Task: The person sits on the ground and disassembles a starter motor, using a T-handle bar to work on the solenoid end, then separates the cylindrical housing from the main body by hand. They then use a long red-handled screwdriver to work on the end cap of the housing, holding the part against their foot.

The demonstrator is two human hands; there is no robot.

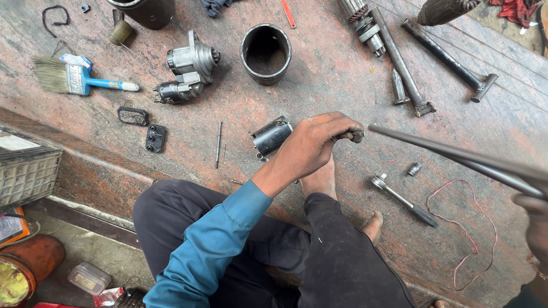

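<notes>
Head view, looking down at a seated person working on a reddish stone floor.

- Left hand (317,142): reaches forward from a teal sleeve (214,251); its grip is curled together around a small dark part at the fingertips, just right of a short black metal cylinder housing (271,137). The part itself is mostly hidden by the fingers. The housing lies on its side touching the hand's near-left edge, probably steadied there so it cannot roll.
- Right hand (534,225): at the right edge, only partly in frame; it holds a long thin dark metal rod (456,157) that slants up and left toward the left hand. How tightly the grip is shut cannot be told.
- Bare foot (321,179): rests on the floor directly under the left hand, seemingly bracing the work.
- Within reach, near right: a steel ratchet wrench with black handle (402,199), a small grey socket (414,169) and a loop of thin red wire (468,234).
- Farther off: a grey cast starter-motor body (188,68), a large open black steel sleeve (265,52), a blue-handled paintbrush (80,78), a long grey shaft (402,65) and a thin steel pin (218,144), spread apart as if laid out in order of removal.
</notes>
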